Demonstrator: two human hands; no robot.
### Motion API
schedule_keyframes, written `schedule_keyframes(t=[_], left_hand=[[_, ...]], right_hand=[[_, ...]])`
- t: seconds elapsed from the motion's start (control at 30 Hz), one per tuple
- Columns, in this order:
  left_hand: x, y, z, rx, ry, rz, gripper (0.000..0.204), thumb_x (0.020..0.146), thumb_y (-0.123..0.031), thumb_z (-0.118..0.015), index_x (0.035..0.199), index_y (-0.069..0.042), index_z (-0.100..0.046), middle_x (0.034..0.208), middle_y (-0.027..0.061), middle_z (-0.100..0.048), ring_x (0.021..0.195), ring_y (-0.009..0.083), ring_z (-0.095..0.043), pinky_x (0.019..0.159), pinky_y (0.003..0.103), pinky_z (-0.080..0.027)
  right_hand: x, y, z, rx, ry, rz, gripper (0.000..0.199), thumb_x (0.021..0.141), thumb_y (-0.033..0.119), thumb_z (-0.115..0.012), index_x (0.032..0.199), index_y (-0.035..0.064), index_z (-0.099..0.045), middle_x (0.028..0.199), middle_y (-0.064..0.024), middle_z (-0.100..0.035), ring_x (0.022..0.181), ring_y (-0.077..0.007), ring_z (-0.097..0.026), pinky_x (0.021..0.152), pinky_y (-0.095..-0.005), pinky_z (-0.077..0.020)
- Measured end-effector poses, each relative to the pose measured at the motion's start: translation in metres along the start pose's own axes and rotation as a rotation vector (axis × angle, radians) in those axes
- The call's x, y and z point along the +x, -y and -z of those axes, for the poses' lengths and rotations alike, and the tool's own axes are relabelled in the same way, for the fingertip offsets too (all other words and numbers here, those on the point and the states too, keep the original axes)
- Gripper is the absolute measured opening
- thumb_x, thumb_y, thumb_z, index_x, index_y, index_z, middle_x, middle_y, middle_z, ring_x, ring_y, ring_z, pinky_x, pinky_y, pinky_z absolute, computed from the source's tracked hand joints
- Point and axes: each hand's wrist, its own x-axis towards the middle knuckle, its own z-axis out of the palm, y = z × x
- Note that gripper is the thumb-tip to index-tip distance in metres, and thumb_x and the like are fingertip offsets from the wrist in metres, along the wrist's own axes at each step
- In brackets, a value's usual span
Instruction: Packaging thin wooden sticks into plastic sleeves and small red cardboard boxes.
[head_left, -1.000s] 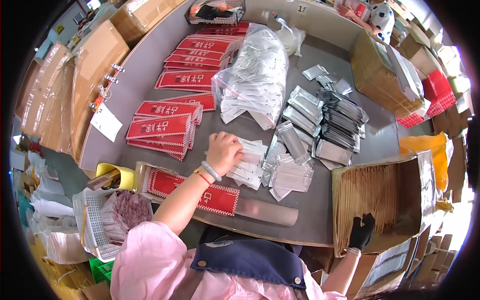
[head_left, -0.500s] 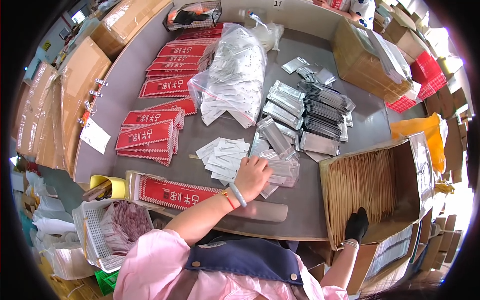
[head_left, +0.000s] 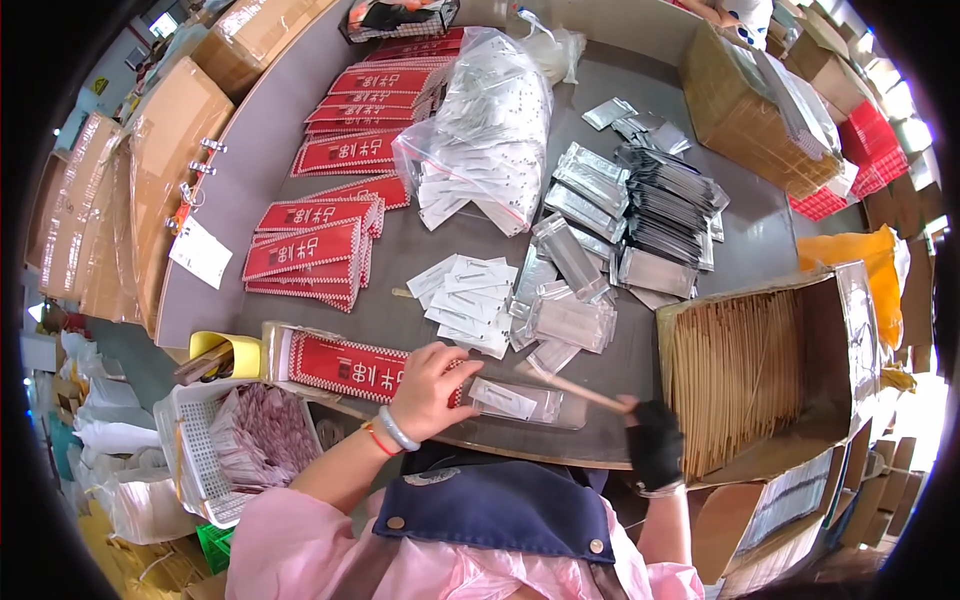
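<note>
- Lying at the far left, a white basket (head_left: 190, 440) sits just below the worktop (head_left: 250, 190) edge, full of small pinkish packs, close enough to drop things in.
- Red paper sleeves (head_left: 310, 250) lie in flat stacks, so one can be slid off the top.
- The left hand (head_left: 428, 385) presses down on a red sleeve (head_left: 345, 367) and a clear pouch (head_left: 520, 402) at the near edge, fingers spread and bent, likely to keep them from sliding.
- The right hand (head_left: 655, 445), in a black glove, has its fingers closed around thin wooden sticks (head_left: 570, 385), tips aimed at the pouch.
- An open cardboard box (head_left: 760, 370) of sticks stands just beside that hand.
- The grey worktop is crowded; boxes crowd the room.
</note>
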Motion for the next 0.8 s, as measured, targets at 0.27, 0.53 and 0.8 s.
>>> schedule_keyframes(t=[0.27,0.53,0.8], left_hand=[[-0.014,0.003,-0.016,0.016,0.075,-0.018,0.068,0.052,-0.022,-0.088,0.113,-0.004,-0.065,0.115,0.0090,-0.060,0.108,0.0334,-0.051,0.097,0.044,-0.041],[0.003,-0.003,-0.024,0.056,0.098,-0.134,0.072,0.055,-0.020,-0.085,0.120,-0.004,-0.059,0.117,0.0095,-0.056,0.105,0.0314,-0.052,0.091,0.044,-0.043],[0.019,-0.012,-0.017,0.185,0.367,-0.371,0.030,0.064,-0.015,-0.070,0.094,-0.012,-0.065,0.108,0.0105,-0.054,0.095,0.0296,-0.052,0.080,0.042,-0.047]], right_hand=[[0.023,0.043,-0.076,0.204,0.081,0.300,0.008,0.084,0.014,-0.066,0.091,0.0112,-0.071,0.089,-0.0149,-0.066,0.083,-0.0334,-0.063,0.075,-0.0426,-0.0516],[0.020,0.067,-0.107,0.438,0.131,0.065,0.035,0.076,0.015,-0.076,0.105,0.0045,-0.060,0.103,-0.0165,-0.060,0.094,-0.0340,-0.062,0.078,-0.0410,-0.0506],[0.033,0.067,-0.066,-0.039,0.256,0.274,0.067,0.060,0.039,-0.082,0.117,0.0143,-0.057,0.112,-0.0064,-0.057,0.108,-0.0274,-0.052,0.095,-0.0524,-0.0326]])
